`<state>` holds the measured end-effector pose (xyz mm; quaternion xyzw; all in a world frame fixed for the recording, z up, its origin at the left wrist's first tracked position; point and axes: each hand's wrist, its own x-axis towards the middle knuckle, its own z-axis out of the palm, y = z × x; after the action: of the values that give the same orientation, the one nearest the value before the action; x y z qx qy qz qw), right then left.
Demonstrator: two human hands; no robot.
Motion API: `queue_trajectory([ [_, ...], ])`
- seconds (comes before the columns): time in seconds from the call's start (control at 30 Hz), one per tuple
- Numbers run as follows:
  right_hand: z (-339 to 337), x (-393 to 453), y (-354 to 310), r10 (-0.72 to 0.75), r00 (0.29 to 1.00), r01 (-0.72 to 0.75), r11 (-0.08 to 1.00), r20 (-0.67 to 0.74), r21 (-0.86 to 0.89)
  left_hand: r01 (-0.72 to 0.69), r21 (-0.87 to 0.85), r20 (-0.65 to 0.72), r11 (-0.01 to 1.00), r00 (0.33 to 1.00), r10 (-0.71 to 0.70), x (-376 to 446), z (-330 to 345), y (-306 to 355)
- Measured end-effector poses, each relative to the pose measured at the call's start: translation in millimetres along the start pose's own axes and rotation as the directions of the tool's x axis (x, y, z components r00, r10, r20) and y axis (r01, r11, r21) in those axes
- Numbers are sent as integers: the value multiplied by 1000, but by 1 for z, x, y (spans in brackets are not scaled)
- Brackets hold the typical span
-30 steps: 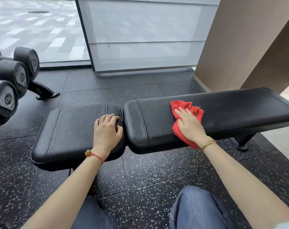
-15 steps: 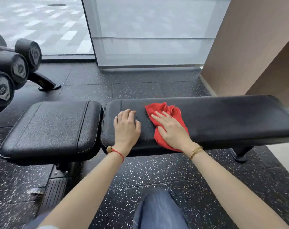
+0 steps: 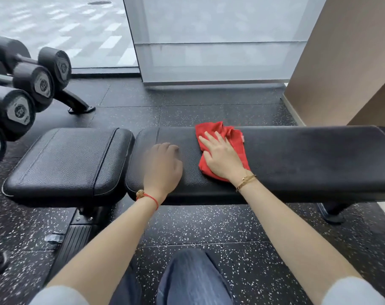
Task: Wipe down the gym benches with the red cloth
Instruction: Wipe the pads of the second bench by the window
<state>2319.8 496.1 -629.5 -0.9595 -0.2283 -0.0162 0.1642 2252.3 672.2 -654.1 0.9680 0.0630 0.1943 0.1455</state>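
A black padded gym bench lies across the view, a short seat pad point(image 3: 68, 159) on the left and a long back pad point(image 3: 308, 159) on the right. The red cloth point(image 3: 220, 133) is spread on the long pad near its left end. My right hand point(image 3: 222, 157) lies flat on the cloth with fingers straight and spread, pressing it onto the pad. My left hand point(image 3: 163, 166) rests on the same pad just left of the cloth, motion-blurred, fingers loosely curled, holding nothing.
A rack of black dumbbells point(image 3: 24, 84) stands at the left, its foot point(image 3: 77, 104) on the speckled rubber floor point(image 3: 209, 227). Glass panels point(image 3: 209, 40) stand behind, a brown wall point(image 3: 341, 62) at the right. The bench's foot point(image 3: 330, 214) and frame step point(image 3: 74, 236) sit below.
My left hand has moved from the seat pad onto the long pad. My right hand and the cloth slid left toward that pad's end, then a little back right. My view shifted.
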Motion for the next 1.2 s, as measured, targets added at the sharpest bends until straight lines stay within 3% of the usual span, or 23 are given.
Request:
queue_trajectory([
  [0.1, 0, -30, -1, -84, 996, 84, 996, -10, 11, -19, -18, -7, 1000, 1000, 18, -1, -1, -2],
  [0.17, -7, -50, 14, -63, 998, 64, 998, -31, 19, -25, -30, -16, 999, 1000, 24, -2, -1, -4],
  [0.37, -31, -65, 72, 192, 979, -191, 981, -76, 13, -22, -59, -26, 998, 999, 20, -3, 1, -5],
  [0.5, -30, -29, 67, 332, 942, -333, 943, -52, -10, -12, -31, -26, 999, 1000, 11, -3, 2, -2],
  [0.73, -5, -26, 11, 26, 1000, -26, 999, 5, -22, -18, -29, -33, 999, 999, 17, -2, 2, -2],
  [0.83, -10, -54, 33, 15, 1000, -15, 1000, -23, 11, -25, -17, -20, 1000, 1000, 24, -3, 1, -3],
  [1.0, -35, -86, 106, 241, 963, -240, 970, -123, 26, -32, 8, -4, 999, 999, 32, -4, 0, -1],
  [1.13, -52, -58, 143, 450, 883, -453, 891, -133, 8, -23, 15, -5, 1000, 1000, 23, -4, 1, 0],
  [1.2, -50, -33, 138, 477, 872, -481, 876, -110, -13, -19, 14, -5, 1000, 1000, 19, -4, 2, 1],
])
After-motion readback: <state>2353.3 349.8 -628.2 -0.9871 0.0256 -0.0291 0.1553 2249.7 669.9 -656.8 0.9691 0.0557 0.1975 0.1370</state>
